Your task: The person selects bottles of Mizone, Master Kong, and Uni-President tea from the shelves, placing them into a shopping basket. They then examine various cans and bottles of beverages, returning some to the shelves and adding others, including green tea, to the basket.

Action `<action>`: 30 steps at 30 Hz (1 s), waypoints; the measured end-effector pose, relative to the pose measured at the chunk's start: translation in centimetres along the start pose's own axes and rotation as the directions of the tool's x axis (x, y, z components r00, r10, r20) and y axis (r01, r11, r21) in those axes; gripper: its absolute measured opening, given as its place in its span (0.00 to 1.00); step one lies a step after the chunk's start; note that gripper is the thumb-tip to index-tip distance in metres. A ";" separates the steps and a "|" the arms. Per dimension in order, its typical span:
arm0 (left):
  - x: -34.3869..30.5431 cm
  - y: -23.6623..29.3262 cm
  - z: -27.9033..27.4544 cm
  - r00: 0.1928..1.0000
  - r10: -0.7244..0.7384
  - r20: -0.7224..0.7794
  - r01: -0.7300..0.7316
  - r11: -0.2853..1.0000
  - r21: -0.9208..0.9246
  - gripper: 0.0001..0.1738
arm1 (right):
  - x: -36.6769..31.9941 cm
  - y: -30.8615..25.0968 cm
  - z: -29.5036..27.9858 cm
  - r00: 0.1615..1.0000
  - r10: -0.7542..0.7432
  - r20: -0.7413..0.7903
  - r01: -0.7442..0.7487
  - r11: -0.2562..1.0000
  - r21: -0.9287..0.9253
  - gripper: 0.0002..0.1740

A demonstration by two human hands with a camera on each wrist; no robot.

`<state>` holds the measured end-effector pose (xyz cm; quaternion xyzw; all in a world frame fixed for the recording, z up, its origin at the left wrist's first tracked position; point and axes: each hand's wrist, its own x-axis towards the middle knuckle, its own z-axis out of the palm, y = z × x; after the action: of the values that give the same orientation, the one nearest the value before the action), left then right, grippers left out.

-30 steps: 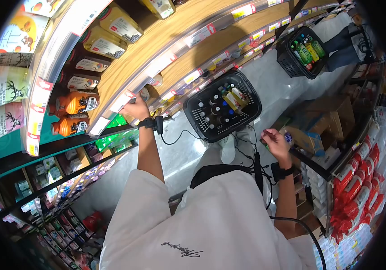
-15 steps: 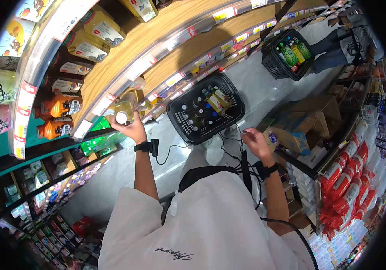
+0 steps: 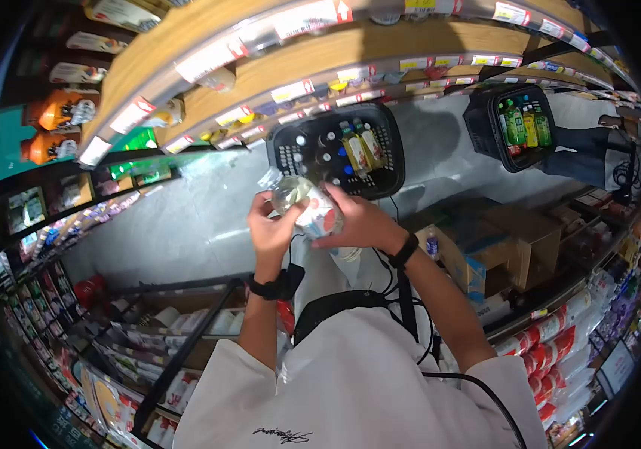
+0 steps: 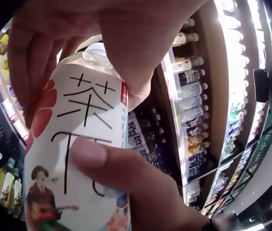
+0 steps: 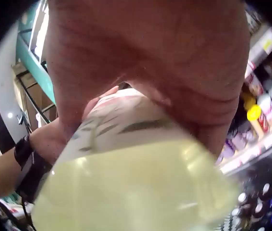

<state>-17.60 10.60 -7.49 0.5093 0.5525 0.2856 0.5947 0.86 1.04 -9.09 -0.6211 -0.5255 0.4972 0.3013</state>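
A clear bottle (image 3: pixel 307 203) of pale yellow drink with a white label is held in front of my chest by both hands. My left hand (image 3: pixel 272 213) grips it from the left and my right hand (image 3: pixel 335 217) wraps it from the right. In the left wrist view the bottle (image 4: pixel 78 159) shows black characters and a small figure with a guitar, and a thumb (image 4: pixel 107 161) presses on the label. In the right wrist view my palm covers the bottle (image 5: pixel 136 192) from above. Beyond the hands, a black basket (image 3: pixel 391 161) holding several bottles stands on the floor.
Wooden shelves (image 3: pixel 208 22) with price tags and drinks curve across the top. Low racks (image 3: pixel 148 329) of goods line the left. Cardboard boxes (image 3: pixel 515 239) and red-packaged goods (image 3: pixel 552 352) stand on the right. Another person (image 3: pixel 597 153) holds a second basket (image 3: pixel 485 123) at the far right.
My left hand pulled the bottle off the shelf and brought it down in front of me. My right hand came across from the right and took hold of it too.
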 end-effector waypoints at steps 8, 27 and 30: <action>-0.6 -11.2 3.2 0.904 -0.401 0.150 0.406 0.914 -0.004 0.27 | -1.3 9.0 3.9 0.919 0.339 0.200 -0.375 0.601 0.706 0.34; 10.7 -34.8 8.9 0.895 -0.366 0.254 0.352 0.930 0.102 0.33 | 8.7 30.1 14.3 0.916 0.354 -0.188 -0.267 0.888 0.375 0.49; 14.5 -38.1 11.1 0.930 -0.337 0.143 0.278 0.904 0.325 0.39 | 11.2 33.2 14.6 0.931 0.273 -0.241 -0.184 0.924 0.334 0.54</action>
<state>-12.29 8.31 -49.35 0.5250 0.6017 0.0493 0.5999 -1.57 0.71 -46.99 -0.6891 -0.3170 0.5105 0.4050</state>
